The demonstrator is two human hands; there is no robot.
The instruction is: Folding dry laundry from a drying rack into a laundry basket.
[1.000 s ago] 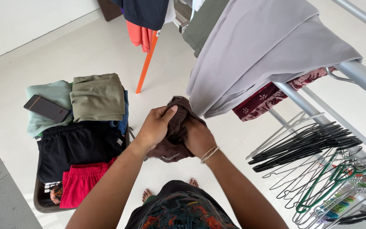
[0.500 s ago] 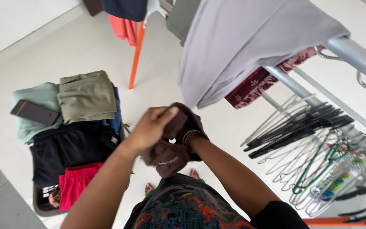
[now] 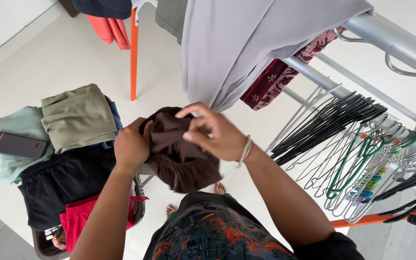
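A dark brown garment (image 3: pixel 181 154) hangs bunched between both my hands at chest height. My left hand (image 3: pixel 130 145) grips its left side. My right hand (image 3: pixel 213 134), with a thread band on the wrist, pinches its upper edge from the right. Below and to the left stands a basket (image 3: pixel 44 237) piled with folded clothes: an olive piece (image 3: pixel 78 118), a pale green piece (image 3: pixel 13 139) with a dark phone (image 3: pixel 16 145) on it, black shorts (image 3: pixel 63 180) and a red piece (image 3: pixel 80 219).
A metal drying rack (image 3: pixel 396 41) crosses the top right, draped with a grey cloth (image 3: pixel 246 43) and a maroon patterned cloth (image 3: pixel 275 79). Several wire hangers (image 3: pixel 357 144) hang off its rails. An orange rack leg (image 3: pixel 133 53) stands on the white tiled floor.
My hands have turned the brown garment over; my right hand came over its top and my left hand dropped to its left side. The view has swung left and up.
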